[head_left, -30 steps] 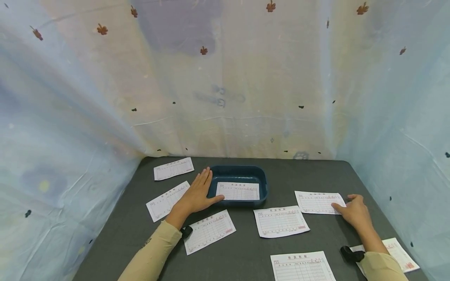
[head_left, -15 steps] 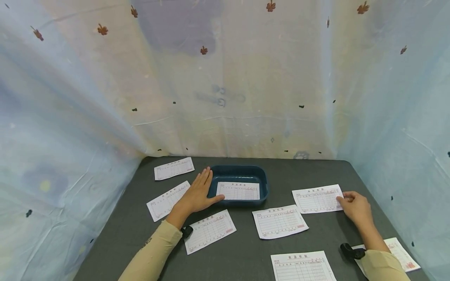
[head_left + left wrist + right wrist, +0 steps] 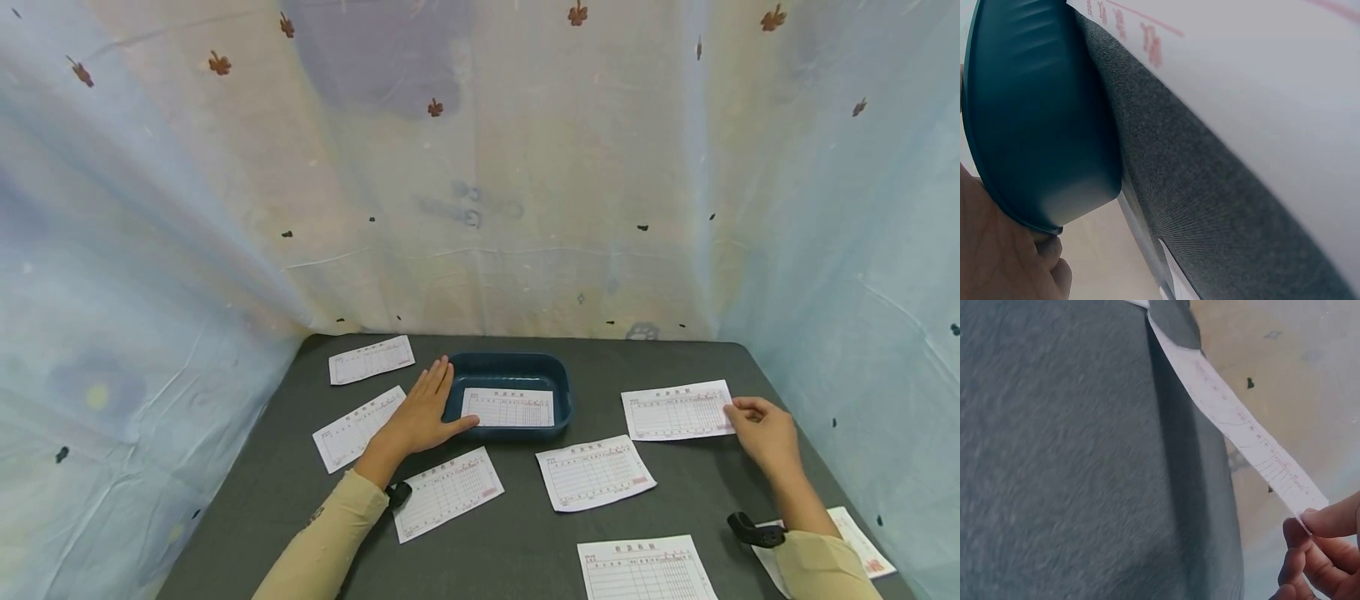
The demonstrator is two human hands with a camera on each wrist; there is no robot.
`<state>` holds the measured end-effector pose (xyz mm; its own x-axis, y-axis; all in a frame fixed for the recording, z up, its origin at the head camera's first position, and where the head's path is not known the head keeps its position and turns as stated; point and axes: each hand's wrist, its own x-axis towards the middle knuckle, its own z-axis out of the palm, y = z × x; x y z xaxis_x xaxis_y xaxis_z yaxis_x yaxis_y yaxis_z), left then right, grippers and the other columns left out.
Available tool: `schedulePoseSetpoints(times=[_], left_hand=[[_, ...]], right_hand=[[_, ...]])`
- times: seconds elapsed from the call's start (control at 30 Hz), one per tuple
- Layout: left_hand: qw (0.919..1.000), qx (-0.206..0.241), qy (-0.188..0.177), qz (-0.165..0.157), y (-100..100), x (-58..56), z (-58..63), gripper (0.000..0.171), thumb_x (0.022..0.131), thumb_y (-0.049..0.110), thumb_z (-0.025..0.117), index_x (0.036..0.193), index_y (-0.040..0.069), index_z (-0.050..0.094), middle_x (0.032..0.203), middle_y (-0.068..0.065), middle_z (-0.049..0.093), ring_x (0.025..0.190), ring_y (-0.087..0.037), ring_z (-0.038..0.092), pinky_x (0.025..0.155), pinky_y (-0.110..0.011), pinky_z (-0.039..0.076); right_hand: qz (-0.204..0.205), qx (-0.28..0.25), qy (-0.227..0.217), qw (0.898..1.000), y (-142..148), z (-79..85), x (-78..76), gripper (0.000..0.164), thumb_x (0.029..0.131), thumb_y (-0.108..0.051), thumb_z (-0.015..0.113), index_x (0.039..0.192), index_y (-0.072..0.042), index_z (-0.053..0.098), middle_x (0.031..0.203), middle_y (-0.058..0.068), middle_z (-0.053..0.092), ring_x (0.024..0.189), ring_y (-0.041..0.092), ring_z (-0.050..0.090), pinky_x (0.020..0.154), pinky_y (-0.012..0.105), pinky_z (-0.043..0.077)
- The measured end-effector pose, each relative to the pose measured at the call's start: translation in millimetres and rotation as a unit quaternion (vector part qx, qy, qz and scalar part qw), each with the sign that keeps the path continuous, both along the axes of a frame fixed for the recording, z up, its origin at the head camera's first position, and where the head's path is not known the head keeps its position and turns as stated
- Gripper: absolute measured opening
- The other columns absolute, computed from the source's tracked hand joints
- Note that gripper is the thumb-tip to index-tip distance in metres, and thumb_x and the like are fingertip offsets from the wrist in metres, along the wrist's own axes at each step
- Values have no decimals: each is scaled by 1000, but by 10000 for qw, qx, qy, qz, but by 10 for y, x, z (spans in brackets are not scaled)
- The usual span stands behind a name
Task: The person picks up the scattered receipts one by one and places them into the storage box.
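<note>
My right hand pinches the right edge of a white printed receipt slip between thumb and fingers. In the right wrist view that slip is raised off the dark table at the pinched end and slants down to its far end. My left hand lies with straight fingers along the left rim of a dark blue tray, its thumb out at the near rim. Another slip is inside the tray. The tray's outer wall fills much of the left wrist view beside the hand.
Several more receipt slips lie on the table: left of the tray, below the left hand, in the middle, at the front and partly under the right wrist. A patterned curtain encloses the table.
My right hand has taken hold of the slip's right edge and lifted it slightly, moving it up and away. The middle slip shifted a little to the left. My left hand and the tray stayed still.
</note>
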<state>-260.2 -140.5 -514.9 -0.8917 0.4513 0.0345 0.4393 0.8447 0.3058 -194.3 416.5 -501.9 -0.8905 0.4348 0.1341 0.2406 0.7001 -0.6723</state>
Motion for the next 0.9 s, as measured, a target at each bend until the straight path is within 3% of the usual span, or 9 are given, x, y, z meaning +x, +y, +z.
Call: schedulePoseSetpoints(times=[0.2,0.37,0.47,0.63,0.9], left_hand=[[10000,-22,16,-7,-4,-1,-9,120,96,84,49,171,1,8,181,-15,-1,167,-29,-2,135,-48,5],[10000,-19,20,-8,-3,3,-6,120,97,84,49,171,1,7,181,-16,0,167,-29,-2,135,-48,5],[10000,-25,17,7,-5,4,-10,120,96,85,48,171,1,7,181,-15,-1,167,-29,-2,135,-47,4],[10000,-50,16,23,-1,1,-12,120,96,85,48,172,2,6,181,-15,-1,167,-29,-2,135,-47,5],[10000,-26,-56,26,7,9,19,120,96,84,50,172,1,8,181,-12,-3,167,-28,-2,135,-48,5]], right_hand=[[-87,-149,189,9997,-102,95,17,33,108,-23,65,123,6,70,98,19,77,83,16,58,61,22,40],[-201,-344,336,9986,-207,187,21,34,107,-26,66,125,3,70,95,13,78,76,0,54,61,19,41],[-148,-520,483,9974,-271,222,19,34,106,-25,68,126,3,71,91,4,78,72,-8,53,61,15,43],[185,-798,812,9933,-377,276,1,34,105,-24,71,125,3,71,81,-23,70,74,-13,56,63,10,46],[668,-990,924,9885,-626,379,-45,32,107,-21,69,126,5,69,93,-4,78,77,-8,59,64,12,50]])
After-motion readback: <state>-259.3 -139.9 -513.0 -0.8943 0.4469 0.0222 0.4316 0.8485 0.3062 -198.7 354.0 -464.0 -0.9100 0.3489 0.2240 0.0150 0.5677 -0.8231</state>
